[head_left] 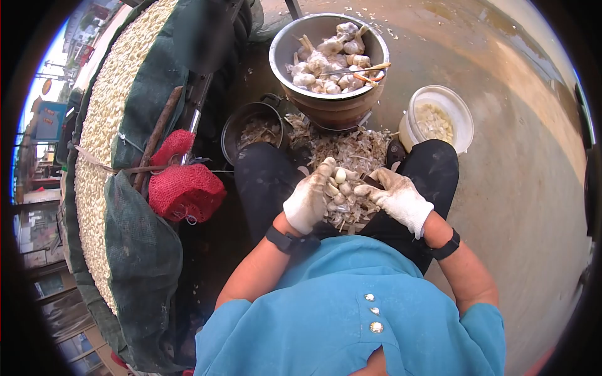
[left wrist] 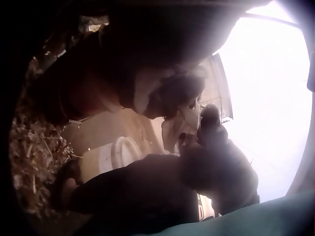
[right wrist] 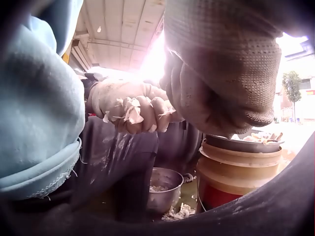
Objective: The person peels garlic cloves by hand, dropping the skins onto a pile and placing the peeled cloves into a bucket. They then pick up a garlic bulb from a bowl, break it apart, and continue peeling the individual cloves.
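In the head view my left hand (head_left: 307, 200), in a soiled white glove, cups several garlic cloves (head_left: 339, 199) in front of my lap. One smooth, pale peeled clove (head_left: 340, 176) stands out among duller ones. My gloved right hand (head_left: 402, 199) faces it, thumb and fingertips pinching a garlic clove (head_left: 362, 190) at the edge of the handful. Seen from the right wrist, the left hand (right wrist: 130, 105) has curled fingers with papery skin (right wrist: 133, 112) stuck to them. The left wrist view is mostly dark and glare-washed.
Beyond my knees, a metal basin (head_left: 276, 59) of garlic bulbs with a knife across it sits on a bucket. A dark pot (head_left: 227, 135) and a white tub (head_left: 464, 119) of peeled cloves flank it. Skins (head_left: 357, 150) litter the floor. A red mesh bag (head_left: 185, 191) hangs left.
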Available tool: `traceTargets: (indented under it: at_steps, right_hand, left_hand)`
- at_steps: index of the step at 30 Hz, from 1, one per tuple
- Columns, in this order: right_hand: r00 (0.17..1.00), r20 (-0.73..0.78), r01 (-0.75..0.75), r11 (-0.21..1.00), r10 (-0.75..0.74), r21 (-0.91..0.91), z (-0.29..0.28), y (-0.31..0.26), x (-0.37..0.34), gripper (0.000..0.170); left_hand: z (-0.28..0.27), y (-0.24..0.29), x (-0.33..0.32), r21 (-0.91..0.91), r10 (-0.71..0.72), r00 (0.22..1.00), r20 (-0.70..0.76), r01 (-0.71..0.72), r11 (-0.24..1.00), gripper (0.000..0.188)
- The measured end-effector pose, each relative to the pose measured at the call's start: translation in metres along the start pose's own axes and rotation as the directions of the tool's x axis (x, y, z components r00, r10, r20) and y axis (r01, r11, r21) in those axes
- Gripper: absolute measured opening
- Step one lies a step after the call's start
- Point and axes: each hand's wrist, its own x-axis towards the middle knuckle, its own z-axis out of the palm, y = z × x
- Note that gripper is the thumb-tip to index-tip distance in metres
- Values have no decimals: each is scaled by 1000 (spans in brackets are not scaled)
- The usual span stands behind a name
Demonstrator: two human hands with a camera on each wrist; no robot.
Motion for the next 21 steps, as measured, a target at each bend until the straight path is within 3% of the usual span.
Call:
traceTargets:
  at_steps: [1, 3, 4, 5, 7, 8, 9, 11, 15, 17, 18, 19, 20, 21]
  right_hand:
    - [1000, 0, -1, 1000, 1, 1, -2, -5, 0, 52]
    - [997, -72, 9, 999, -11, -34, -6, -18, -2, 52]
    - [977, -164, 130, 991, -133, -33, 2, -13, 3, 50]
    - [977, -168, 127, 991, -130, -33, 3, -9, 4, 50]
    - [995, 59, 58, 963, -76, 263, 5, -9, 4, 49]
    - [988, -30, 152, 969, -149, 194, 10, -3, 9, 49]
    - [988, -30, 153, 969, -150, 196, 10, -3, 9, 49]
    - [1000, 23, 2, 960, -8, 281, 4, -13, 5, 49]
    - [998, 24, 50, 979, -56, 197, -7, -12, 4, 48]
    - [986, -123, 123, 988, -110, 99, -15, -12, 3, 47]
    - [965, -223, 171, 975, -137, 143, -20, -10, 3, 30]
    - [936, -317, 158, 987, -152, -5, -33, -13, -1, 29]
    - [919, -364, 213, 969, -153, 129, -46, -11, -2, 28]
    - [849, -495, 263, 961, -185, 92, -62, -5, -3, 29]
  left_hand:
    - [-2, -2, 0, 0, -1, 1000, 0, 1, 1000, 64]
    - [-3, -5, 1, 297, 223, 946, 234, -288, 910, 73]
    - [10, 8, -7, 355, 172, 967, 190, -231, 906, 78]
    - [11, 6, -6, 355, 169, 966, 195, -230, 906, 78]
    - [7, -2, -4, 332, 140, 967, 215, -207, 920, 71]
    - [7, -12, -2, 103, 51, 983, 179, -70, 992, 64]
    - [2, -15, 1, 104, 50, 983, 178, -69, 992, 64]
    - [-3, -14, 3, 184, 24, 963, 268, -76, 980, 56]
    - [8, -9, 7, 212, 36, 970, 239, -88, 973, 58]
    - [11, -8, 8, 80, -25, 974, 227, 7, 997, 59]
    - [13, -6, 8, 79, -27, 973, 228, 9, 997, 59]
    - [14, -3, 8, 29, -43, 975, 218, 38, 999, 59]
    - [14, -2, 8, -20, -60, 976, 209, 66, 998, 59]
    - [12, -5, 9, -21, -60, 976, 208, 66, 998, 59]
